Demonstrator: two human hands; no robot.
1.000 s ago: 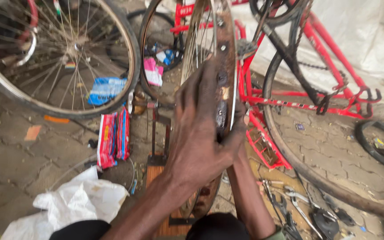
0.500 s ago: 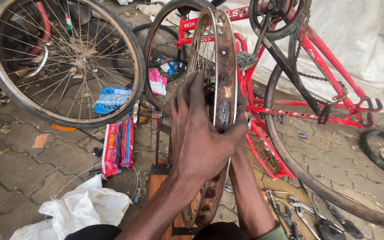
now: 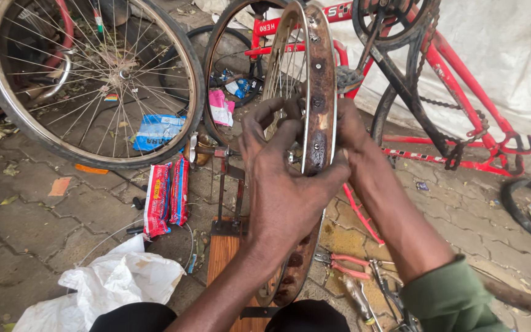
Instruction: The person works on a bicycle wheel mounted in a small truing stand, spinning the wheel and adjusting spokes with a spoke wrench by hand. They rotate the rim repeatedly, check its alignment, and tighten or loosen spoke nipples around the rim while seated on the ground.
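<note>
Rusty bare wheel rim (image 3: 319,92), upright on edge in a wooden stand (image 3: 225,246).

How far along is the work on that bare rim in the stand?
Done: the rusty bare metal wheel rim is stripped of its tyre and mounted upright in the stand. In hand: left hand and right hand grip it by the spokes. Left: no tyre fitted; red-handled pliers lie unused on the ground.

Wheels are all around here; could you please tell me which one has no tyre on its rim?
The rusty bare rim gripped between both hands, edge-on at centre. The big spoked wheel at left still carries its black tyre.
</note>
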